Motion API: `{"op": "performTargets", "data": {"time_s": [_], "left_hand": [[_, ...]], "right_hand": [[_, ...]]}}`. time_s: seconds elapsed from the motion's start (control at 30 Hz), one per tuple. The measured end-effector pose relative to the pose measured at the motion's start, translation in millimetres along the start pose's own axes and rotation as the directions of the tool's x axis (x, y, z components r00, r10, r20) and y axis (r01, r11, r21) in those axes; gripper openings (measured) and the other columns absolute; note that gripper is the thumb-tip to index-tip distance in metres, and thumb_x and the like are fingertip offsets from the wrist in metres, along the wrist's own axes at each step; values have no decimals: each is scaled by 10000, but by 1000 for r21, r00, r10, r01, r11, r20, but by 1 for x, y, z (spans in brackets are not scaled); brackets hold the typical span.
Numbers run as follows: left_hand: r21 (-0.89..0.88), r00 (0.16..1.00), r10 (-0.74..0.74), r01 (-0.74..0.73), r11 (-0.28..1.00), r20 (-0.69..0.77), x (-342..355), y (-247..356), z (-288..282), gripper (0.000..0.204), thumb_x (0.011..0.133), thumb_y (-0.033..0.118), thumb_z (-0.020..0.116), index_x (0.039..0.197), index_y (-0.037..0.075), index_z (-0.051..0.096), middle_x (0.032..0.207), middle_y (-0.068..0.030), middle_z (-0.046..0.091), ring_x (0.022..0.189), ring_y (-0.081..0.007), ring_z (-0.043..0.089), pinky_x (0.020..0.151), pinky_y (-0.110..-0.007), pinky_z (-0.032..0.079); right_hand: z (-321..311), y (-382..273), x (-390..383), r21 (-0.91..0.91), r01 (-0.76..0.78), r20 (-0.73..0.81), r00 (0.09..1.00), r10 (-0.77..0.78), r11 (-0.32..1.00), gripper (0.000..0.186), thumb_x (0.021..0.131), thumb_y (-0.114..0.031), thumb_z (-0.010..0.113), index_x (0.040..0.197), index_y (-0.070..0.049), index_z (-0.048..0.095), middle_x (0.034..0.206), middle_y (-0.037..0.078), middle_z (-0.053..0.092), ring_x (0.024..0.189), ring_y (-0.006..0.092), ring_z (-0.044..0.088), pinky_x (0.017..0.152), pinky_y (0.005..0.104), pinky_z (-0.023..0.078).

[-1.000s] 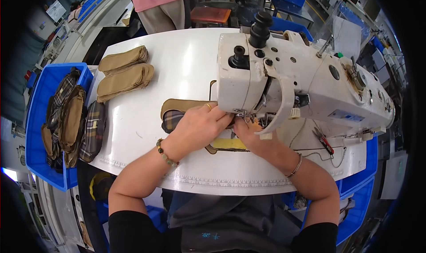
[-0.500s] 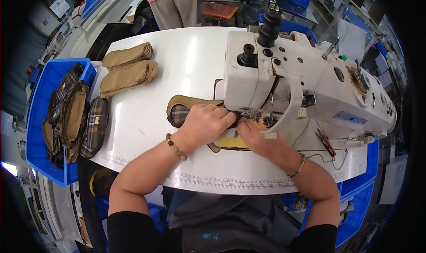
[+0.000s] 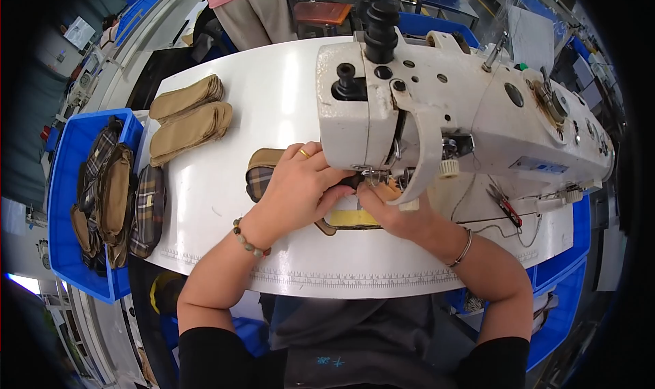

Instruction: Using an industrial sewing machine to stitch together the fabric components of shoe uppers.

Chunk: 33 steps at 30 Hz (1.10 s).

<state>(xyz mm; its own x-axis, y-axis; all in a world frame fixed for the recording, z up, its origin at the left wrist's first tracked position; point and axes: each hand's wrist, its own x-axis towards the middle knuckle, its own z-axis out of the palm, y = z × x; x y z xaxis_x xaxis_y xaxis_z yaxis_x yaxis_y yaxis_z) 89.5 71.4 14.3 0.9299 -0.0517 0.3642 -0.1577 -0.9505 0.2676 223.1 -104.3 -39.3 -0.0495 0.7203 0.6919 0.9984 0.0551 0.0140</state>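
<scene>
A white sewing machine [image 3: 368,133] stands over the table, its needle area low at the front. Beneath my left hand [image 3: 297,188] lies a tan and plaid fabric piece [image 3: 259,180]. That hand's thumb and forefinger pinch a dark edge of the piece beside the presser foot, its other fingers resting farther back. My right hand [image 3: 394,211] is close by on the other side of the needle, fingers bent together on the same edge; its fingertips are partly hidden by the machine. A yellow strip [image 3: 351,218] shows between my hands, nearer to me.
Two stacks of tan fabric pieces [image 3: 190,130] lie at the far left of the table. A blue bin [image 3: 60,205] holds plaid and tan pieces, with a plaid pouch [image 3: 149,211] beside it. Red-handled thread snips [image 3: 506,208] lie at right. Someone stands beyond the table.
My left hand has spread its fingers somewhat and covers more of the tan piece. The right hand stays by the needle. The whole view has shifted slightly.
</scene>
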Motion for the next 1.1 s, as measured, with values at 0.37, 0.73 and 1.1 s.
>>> {"op": "performTargets", "data": {"time_s": [0.37, 0.73, 1.1], "left_hand": [[-68, 990, -61, 71, 995, 127, 4, -3, 6, 321, 735, 192, 774, 1052, 147, 756, 1069, -35, 693, 1043, -282, 595, 877, -383, 448], [-39, 996, 16, -13, 999, 89, 7, -5, 2, 296, 702, 191, 794, 986, 120, 746, 932, -72, 695, 896, -327, 636, 800, -429, 500], [-90, 993, -119, 120, 989, 18, 6, -9, 14, 277, 698, 232, 830, 964, 183, 769, 892, -48, 703, 816, -290, 658, 711, -391, 522]], "right_hand": [[7, -3, -9, 213, -44, 36, 999, 37, 976, 169, 758, -39, 645, 924, -42, 673, 772, 45, 635, 629, 241, 637, 540, 347, 514], [-11, -11, -18, 24, 91, 197, 976, -94, 996, 308, 683, -104, 664, 972, -3, 696, 579, 37, 542, 523, 183, 574, 466, 307, 451], [4, -7, -24, 127, -157, 234, 964, 124, 979, 309, 770, -102, 643, 1066, -51, 714, 572, 48, 544, 489, 227, 570, 456, 362, 446]]}}
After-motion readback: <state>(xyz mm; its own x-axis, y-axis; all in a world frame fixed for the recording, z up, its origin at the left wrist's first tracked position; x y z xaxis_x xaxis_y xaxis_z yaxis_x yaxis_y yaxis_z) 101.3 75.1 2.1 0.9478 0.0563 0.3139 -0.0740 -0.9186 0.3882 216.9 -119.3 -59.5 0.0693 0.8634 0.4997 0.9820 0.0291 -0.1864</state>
